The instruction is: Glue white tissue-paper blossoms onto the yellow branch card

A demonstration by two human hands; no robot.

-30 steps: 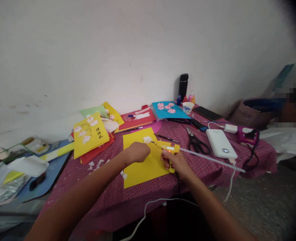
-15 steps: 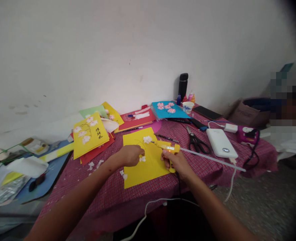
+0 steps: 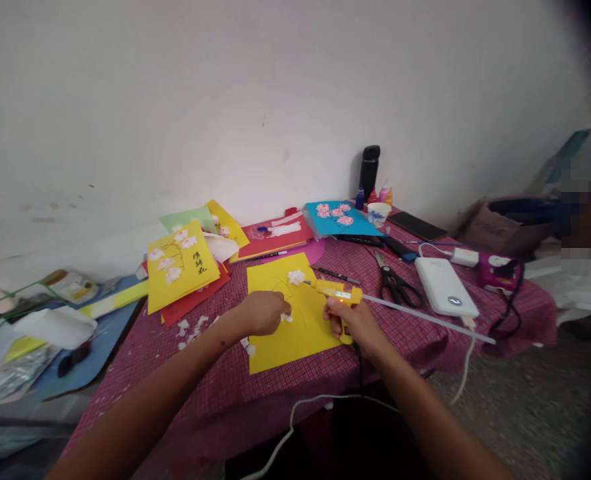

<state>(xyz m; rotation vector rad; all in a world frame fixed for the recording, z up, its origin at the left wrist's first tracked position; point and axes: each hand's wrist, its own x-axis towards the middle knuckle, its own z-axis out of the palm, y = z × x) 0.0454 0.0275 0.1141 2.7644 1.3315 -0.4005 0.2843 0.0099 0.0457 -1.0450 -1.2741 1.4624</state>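
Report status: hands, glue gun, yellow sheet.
Right hand gripping glue gun, nozzle beside white paper flower. Left hand pinching white paper bit on yellow sheet. Scissors lie apart, right of the gun.

1. The sheet lies in the middle of the counter, near its front edge.
2. The left hand rests on the sheet.
3. The right hand, at the sheet's right edge, grips the glue gun, whose nozzle points left over the sheet.
4. The scissors lie to the right of the glue gun, and the power bank lies beyond them.
5. The flask stands at the back, with the cup just before it.
6. The card pile lies to the left of the sheet.
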